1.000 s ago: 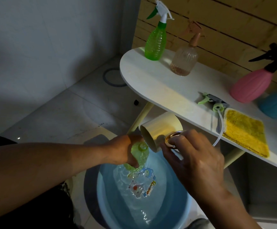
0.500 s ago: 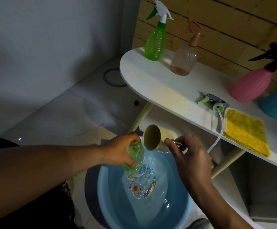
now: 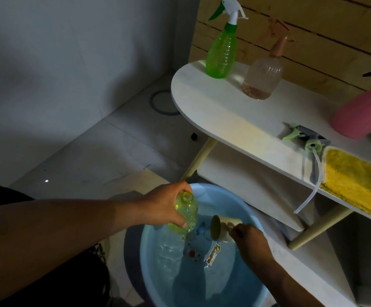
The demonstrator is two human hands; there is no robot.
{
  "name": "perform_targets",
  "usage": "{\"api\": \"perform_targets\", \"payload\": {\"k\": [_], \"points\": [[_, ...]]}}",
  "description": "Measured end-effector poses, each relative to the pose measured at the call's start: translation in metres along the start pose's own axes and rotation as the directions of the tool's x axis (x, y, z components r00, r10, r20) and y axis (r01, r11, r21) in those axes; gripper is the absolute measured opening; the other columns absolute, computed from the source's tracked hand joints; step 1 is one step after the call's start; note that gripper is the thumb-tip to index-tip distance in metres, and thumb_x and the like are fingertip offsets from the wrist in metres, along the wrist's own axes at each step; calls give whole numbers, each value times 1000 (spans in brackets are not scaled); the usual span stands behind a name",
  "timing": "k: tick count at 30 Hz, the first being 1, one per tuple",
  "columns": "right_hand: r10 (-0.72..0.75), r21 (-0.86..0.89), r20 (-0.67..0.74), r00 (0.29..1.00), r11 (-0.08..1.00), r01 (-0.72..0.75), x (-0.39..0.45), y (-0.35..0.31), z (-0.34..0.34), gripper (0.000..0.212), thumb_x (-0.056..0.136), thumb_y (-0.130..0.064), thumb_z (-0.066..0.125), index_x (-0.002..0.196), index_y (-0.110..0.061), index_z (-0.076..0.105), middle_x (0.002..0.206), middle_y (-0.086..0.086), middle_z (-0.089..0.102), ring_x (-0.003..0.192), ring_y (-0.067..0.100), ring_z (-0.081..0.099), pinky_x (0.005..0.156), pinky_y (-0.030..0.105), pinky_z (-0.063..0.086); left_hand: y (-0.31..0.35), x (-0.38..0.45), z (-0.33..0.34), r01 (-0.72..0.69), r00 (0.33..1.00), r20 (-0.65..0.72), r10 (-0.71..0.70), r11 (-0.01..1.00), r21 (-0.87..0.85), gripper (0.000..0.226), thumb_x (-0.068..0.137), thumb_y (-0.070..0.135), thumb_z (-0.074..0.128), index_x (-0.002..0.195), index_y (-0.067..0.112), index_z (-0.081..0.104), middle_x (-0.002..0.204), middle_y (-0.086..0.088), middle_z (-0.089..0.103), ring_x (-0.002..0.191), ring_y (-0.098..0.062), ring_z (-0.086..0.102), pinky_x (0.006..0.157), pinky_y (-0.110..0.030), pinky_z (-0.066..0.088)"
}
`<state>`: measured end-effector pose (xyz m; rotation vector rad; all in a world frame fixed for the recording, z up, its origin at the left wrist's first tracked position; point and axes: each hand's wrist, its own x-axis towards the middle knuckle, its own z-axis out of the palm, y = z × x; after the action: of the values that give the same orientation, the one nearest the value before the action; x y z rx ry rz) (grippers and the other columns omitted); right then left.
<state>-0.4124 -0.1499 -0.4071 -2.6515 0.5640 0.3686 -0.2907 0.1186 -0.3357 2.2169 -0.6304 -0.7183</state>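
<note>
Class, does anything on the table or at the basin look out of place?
Yes: a detached spray head lies on its side on the white table beside the yellow cloth, its tube dangling over the edge. The green bottle in the left hand has no head; it probably belongs there.

cup (image 3: 222, 227) lowered into basin (image 3: 151, 269), away from bottle (image 3: 186, 214)

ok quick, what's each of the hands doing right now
Left hand: grips the yellow-green bottle near its neck.
Right hand: holds the beige cup.
</note>
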Motion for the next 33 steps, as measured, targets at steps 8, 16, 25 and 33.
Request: {"api": "perform_targets", "payload": {"k": [8,16,25,33], "points": [[-9,-141,166,986,989,33,14,14,23,27,101,-37,57,110,-16,73,96,0,53,104,25,64,73,25,32,-8,2,2,56,998,18,-57,998,27,69,67,26,95,122,37,54,114,13,61,100,-7,61,72,-18,49],[117,283,199,973,944,-172,21,6,19,20,96,-22,69,92,-3,73,82,12,70,67,21,71,56,26,56,-14,6,1,63,997,38,-64,998,25,70,68,23,94,123,37,53,114,15,59,100,-8,60,68,-12,43],[295,672,90,951,687,-276,0,-24,-27,28,79,-33,86,74,-10,70,68,18,66,54,17,48,55,31,39,-15,7,2,53,998,39,-56,996,75,74,66,28,94,128,38,54,116,15,59,105,-9,59,82,-24,53],[229,785,-172,958,620,-7,-38,-68,-89,33,79,-26,86,75,1,67,60,5,59,44,4,40,44,20,36,-12,6,4,18,999,33,-22,994,106,77,63,32,94,132,33,59,120,13,62,107,-10,60,89,-27,53]]}}
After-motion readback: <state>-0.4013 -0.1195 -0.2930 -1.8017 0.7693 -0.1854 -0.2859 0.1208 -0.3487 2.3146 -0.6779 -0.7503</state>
